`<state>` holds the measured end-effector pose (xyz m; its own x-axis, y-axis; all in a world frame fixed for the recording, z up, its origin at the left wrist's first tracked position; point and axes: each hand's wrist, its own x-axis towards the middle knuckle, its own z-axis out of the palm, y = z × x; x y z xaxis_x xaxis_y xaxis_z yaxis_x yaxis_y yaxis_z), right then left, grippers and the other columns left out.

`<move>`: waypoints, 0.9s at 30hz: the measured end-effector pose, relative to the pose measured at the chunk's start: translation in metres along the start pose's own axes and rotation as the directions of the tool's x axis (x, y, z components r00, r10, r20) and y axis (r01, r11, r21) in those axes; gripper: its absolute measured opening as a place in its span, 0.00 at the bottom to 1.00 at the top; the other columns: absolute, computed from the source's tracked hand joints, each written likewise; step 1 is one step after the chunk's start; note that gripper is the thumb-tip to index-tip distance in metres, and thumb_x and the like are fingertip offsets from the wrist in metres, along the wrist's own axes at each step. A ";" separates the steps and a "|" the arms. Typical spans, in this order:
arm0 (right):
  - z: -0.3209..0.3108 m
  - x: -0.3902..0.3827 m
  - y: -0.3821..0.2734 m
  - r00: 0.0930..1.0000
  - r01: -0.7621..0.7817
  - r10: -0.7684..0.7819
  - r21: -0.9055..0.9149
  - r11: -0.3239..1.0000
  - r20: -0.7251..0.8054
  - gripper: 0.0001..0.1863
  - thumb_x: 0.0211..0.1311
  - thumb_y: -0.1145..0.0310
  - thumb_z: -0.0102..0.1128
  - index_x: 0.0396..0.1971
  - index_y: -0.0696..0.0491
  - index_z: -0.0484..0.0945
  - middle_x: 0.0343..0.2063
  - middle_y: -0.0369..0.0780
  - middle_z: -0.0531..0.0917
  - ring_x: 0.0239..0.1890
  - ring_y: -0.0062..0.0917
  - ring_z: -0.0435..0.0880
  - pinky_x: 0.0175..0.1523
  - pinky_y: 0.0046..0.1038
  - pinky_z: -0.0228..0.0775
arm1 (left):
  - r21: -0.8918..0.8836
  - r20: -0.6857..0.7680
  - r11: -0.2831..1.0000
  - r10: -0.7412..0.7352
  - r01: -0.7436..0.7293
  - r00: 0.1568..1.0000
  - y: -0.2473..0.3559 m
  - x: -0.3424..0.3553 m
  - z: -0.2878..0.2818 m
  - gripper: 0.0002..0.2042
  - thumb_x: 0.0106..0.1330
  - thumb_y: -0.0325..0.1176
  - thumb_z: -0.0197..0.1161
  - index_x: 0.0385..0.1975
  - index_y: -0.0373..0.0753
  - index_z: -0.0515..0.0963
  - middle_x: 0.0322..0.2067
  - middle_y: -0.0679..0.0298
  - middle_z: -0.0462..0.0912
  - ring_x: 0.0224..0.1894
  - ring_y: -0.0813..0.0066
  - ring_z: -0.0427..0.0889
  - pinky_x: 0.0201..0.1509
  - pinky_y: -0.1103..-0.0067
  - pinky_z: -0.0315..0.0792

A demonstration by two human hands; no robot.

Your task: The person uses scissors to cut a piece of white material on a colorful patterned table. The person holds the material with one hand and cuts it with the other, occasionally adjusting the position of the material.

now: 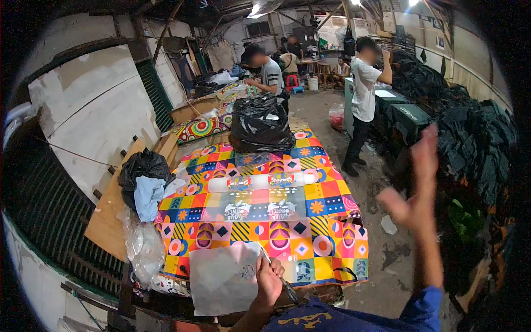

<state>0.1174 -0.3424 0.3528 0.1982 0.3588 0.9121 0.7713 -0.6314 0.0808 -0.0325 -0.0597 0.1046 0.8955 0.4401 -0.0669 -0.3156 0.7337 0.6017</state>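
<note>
My left hand (269,278) is closed around a slim tool, pale at the tip and dark at the other end; its exact kind is unclear. Beside that hand, a whitish translucent sheet (218,285) lies over the table's front edge. My right hand (412,202) is raised off to the right, away from the table, blurred, with its fingers apart and nothing visible in it. Farther up the table lies a roll of clear film (217,185) with colourful printed designs, its unrolled part (238,213) showing white prints. The patterned table cover (326,243) has bright squares.
A black plastic bag (261,124) stands at the table's far end. Left of the table are another black bag (138,171), light blue cloth (148,199) and clear plastic (145,252). One person (365,83) stands at right near dark cloth heaps (470,144); another (270,74) works behind.
</note>
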 end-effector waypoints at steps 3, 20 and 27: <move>-0.062 0.064 0.033 0.949 0.100 -0.152 -0.194 0.976 -0.276 0.52 0.46 0.56 0.69 0.67 0.49 0.44 0.68 0.47 0.44 0.70 0.38 0.42 0.70 0.41 0.34 | -0.009 0.013 1.000 0.005 -0.005 1.000 0.009 0.009 0.006 0.08 0.71 0.39 0.44 0.29 0.46 0.61 0.20 0.70 0.58 0.22 0.79 0.59 0.26 0.81 0.56; -0.123 -0.007 0.108 0.871 -0.479 0.279 -0.826 0.297 -0.405 0.51 0.50 0.30 0.48 0.60 0.61 0.60 0.56 0.55 0.67 0.57 0.43 0.70 0.55 0.40 0.68 | -0.084 0.064 0.990 -0.107 0.112 0.992 0.014 0.031 -0.017 0.05 0.69 0.39 0.49 0.37 0.47 0.65 0.24 0.70 0.62 0.28 0.79 0.63 0.33 0.79 0.59; -0.110 -0.026 0.108 0.900 -0.434 0.232 -0.812 0.390 -0.369 0.46 0.53 0.36 0.52 0.61 0.60 0.57 0.58 0.53 0.63 0.59 0.43 0.65 0.59 0.43 0.61 | -0.106 0.094 0.982 -0.148 0.158 0.985 0.017 0.037 -0.026 0.06 0.67 0.37 0.53 0.37 0.45 0.66 0.26 0.69 0.64 0.29 0.78 0.64 0.33 0.79 0.60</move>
<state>0.1289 -0.4959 0.3822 0.1338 -0.0771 0.9880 -0.2765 -0.9603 -0.0375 -0.0131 -0.0176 0.0912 0.9578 0.2762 -0.0801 -0.2021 0.8446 0.4958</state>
